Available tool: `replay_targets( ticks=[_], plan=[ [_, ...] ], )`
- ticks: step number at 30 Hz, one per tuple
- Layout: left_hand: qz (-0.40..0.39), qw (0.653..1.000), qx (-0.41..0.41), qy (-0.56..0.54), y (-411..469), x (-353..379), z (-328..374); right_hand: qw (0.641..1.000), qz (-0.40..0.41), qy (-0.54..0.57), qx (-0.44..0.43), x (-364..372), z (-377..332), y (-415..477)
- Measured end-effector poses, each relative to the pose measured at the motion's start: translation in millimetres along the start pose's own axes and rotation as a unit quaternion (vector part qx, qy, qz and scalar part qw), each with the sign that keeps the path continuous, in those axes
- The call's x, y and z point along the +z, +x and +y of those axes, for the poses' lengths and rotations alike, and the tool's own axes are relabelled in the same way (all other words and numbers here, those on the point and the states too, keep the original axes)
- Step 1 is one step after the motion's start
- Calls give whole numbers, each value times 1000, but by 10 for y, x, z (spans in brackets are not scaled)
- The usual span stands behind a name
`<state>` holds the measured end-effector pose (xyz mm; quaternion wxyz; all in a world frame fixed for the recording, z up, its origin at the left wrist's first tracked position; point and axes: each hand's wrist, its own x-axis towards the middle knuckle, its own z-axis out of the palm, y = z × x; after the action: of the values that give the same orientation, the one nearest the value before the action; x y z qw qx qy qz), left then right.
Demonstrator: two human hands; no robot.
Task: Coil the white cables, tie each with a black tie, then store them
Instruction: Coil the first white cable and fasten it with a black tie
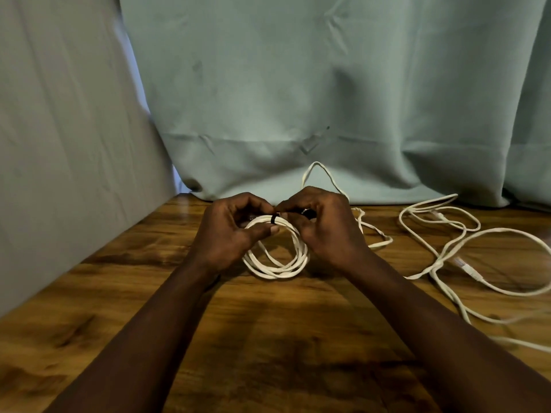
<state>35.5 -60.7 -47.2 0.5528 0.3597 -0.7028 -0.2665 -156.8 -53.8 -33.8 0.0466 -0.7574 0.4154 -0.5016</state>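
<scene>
Coil (277,265) of white cable is at the centre of the table (268,338), its upper arc held between both hands; several turns lie together; whether the lower arc touches the wood cannot be told.

Tie (273,219), black, is wrapped round the turns at 12 o'clock on the coil.

Left hand (229,234) grips the coil at 10 to 11 o'clock; fingers are curled over the top of the strands; the thumb is stretched out beneath them, its tip just below the tie.

Right hand (323,225) is closed at 1 o'clock on the coil, fingertips pinching at the tie; a dark end shows between its fingers, and whether it is the tie's tail cannot be told.

Both forearms are bare and enter from 6 o'clock.

Second cable (376,236) passes behind the right hand; one loop stands against the curtain (298,84) at 12 o'clock; the rest lies at 2 o'clock from the coil, near it but apart.

Loose cables (465,242) sprawl uncoiled at 3 o'clock, well apart from the coil, crossing one another.

Grey sheet (59,144) hangs at 9 o'clock, beside the table edge.
</scene>
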Motion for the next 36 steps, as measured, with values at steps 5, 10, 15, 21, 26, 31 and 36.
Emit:
replay_targets(
  ticks=[5, 10, 15, 21, 26, 31, 36],
  plan=[
    [4, 1000, 3, -5, -1, 8, -19, 996, -36, 67, 36, -30, 36, 9],
    [-1, 1000, -2, -21, -2, 25, -18, 971, 4, 211, 108, -77, 67, 16],
    [1, 1000, -1, -18, -3, 44, 1, 984, -35, 150, 94, -91, 86, 22],
    [-2, 1000, 14, 12, -7, 51, 5, 989, -85, 98, 76, -172, 64, 62],
    [-3, 1000, 20, 16, -3, 50, -5, 992, -54, 96, 68, -155, 59, 72],
    [-2, 999, 27, 21, 1, 52, -24, 997, -56, 24, 43, -171, 24, 64],
    [-5, 999, 34, 21, 17, 49, -56, 993, -78, -83, -27, -205, -51, 66]
  ],
)
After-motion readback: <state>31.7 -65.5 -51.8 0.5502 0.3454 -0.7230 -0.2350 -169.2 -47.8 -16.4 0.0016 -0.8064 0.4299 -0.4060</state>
